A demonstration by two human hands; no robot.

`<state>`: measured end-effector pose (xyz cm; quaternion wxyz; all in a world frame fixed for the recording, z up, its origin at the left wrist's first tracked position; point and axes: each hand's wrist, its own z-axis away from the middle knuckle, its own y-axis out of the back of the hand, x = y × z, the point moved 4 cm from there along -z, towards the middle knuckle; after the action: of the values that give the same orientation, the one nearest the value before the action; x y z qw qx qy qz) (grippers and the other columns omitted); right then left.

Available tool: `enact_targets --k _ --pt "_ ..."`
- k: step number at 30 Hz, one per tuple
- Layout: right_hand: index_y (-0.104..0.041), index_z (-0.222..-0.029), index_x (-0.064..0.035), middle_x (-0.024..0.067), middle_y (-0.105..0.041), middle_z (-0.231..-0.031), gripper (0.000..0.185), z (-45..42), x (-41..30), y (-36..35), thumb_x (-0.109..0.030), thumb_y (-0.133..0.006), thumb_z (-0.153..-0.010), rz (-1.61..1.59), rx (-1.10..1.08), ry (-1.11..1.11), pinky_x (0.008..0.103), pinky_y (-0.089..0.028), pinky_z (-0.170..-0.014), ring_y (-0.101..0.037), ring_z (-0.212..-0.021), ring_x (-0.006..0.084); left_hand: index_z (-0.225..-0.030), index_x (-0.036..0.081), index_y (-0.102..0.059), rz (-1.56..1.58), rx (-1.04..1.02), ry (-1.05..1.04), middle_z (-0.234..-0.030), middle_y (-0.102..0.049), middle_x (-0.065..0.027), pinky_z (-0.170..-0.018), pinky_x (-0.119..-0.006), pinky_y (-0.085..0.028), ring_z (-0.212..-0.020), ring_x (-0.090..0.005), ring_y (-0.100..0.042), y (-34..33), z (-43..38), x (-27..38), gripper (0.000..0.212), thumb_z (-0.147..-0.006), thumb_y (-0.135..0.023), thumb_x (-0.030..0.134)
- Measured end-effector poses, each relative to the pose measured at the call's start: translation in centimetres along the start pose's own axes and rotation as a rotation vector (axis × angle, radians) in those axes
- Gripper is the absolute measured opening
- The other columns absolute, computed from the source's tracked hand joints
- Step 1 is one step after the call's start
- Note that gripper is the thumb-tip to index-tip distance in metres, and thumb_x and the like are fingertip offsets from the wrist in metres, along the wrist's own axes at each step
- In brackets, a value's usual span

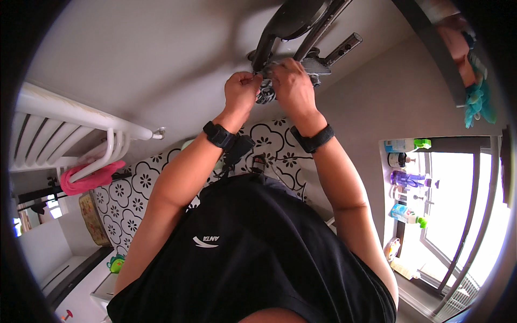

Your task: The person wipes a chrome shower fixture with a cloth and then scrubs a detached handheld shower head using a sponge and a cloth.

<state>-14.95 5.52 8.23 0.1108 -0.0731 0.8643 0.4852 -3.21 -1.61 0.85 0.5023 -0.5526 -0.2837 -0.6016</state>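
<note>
A black shower fixture is mounted on the pale wall ahead of me. It has a rounded hand shower (pixel 297 20), a long dark riser pipe (pixel 321 32) and a short tube (pixel 343 49) on a flat bracket (pixel 318 66). My left hand (pixel 242 93) pinches thumb and fingers at the lower end of the hand shower's handle. Close beside it, my right hand (pixel 295 84) curls over the fixture's body, its fingertips partly hidden. Between the hands shows a dark, ribbed coil (pixel 265 95), perhaps a hose. Exactly which small part the fingers grip is hidden.
A white towel radiator (pixel 93 117) with a pink cloth (pixel 89 177) juts out at left. Several pump and spray bottles (pixel 408 179) line the window sill at right. A teal bath puff (pixel 476 105) hangs upper right. Patterned floor tiles (pixel 137 181) lie below.
</note>
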Motion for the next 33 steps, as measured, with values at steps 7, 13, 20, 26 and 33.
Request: enact_targets --k 7,13,20,26,33 --pt "-0.071 -0.095 -0.0067 0.0119 -0.065 -0.101 0.016 0.6 3.0 2.2 -0.008 -0.066 -0.08 0.192 -0.154 -0.092 0.0411 -0.05 -0.087 -0.06 -0.1 0.0333 -0.104 0.003 -0.064 0.028 -0.008 0.123 -0.084 -0.063 0.0005 -0.059 -0.023 -0.046 -0.071 -0.0073 -0.057 -0.1 0.1 0.2 0.023 -0.09 -0.073 0.019" --pt "-0.069 -0.098 -0.0061 0.0112 -0.063 -0.099 0.018 -1.1 0.8 0.6 -0.009 -0.066 -0.08 -0.025 -0.109 0.135 0.041 -0.051 -0.085 -0.06 -0.099 0.0329 -0.104 0.003 -0.064 -0.007 -0.075 0.13 -0.085 -0.064 0.0009 -0.06 -0.024 -0.046 -0.071 -0.007 -0.056 0.3 -0.5 0.2 0.026 -0.089 -0.074 0.021" --pt "-0.07 -0.088 -0.0087 0.0094 -0.064 -0.098 0.015 -1.8 1.9 0.1 -0.011 -0.055 -0.084 0.279 -0.219 0.121 0.037 -0.053 -0.084 -0.061 -0.101 0.028 -0.106 0.005 -0.065 0.025 -0.071 0.106 -0.085 -0.064 0.003 -0.062 -0.024 -0.046 -0.072 -0.0068 -0.056 0.0 -0.5 -0.4 0.026 -0.089 -0.075 0.022" --pt "-0.071 -0.081 -0.0083 0.0082 -0.064 -0.097 0.014 -1.1 1.5 1.9 -0.012 -0.058 -0.083 0.249 -0.144 0.036 0.0371 -0.055 -0.081 -0.064 -0.099 0.0274 -0.105 0.004 -0.065 -0.021 -0.047 0.137 -0.084 -0.063 0.0024 -0.062 -0.023 -0.046 -0.072 -0.007 -0.056 0.8 -0.6 -0.4 0.025 -0.089 -0.074 0.021" --pt "-0.069 -0.082 -0.0062 0.0096 -0.064 -0.095 0.013 -2.7 0.8 -0.8 -0.01 -0.057 -0.083 0.229 -0.1 0.071 0.0385 -0.055 -0.077 -0.064 -0.096 0.0289 -0.106 0.004 -0.064 0.023 -0.109 0.078 -0.085 -0.063 0.0022 -0.06 -0.023 -0.045 -0.071 -0.0071 -0.056 0.3 -0.4 -0.1 0.026 -0.089 -0.075 0.021"
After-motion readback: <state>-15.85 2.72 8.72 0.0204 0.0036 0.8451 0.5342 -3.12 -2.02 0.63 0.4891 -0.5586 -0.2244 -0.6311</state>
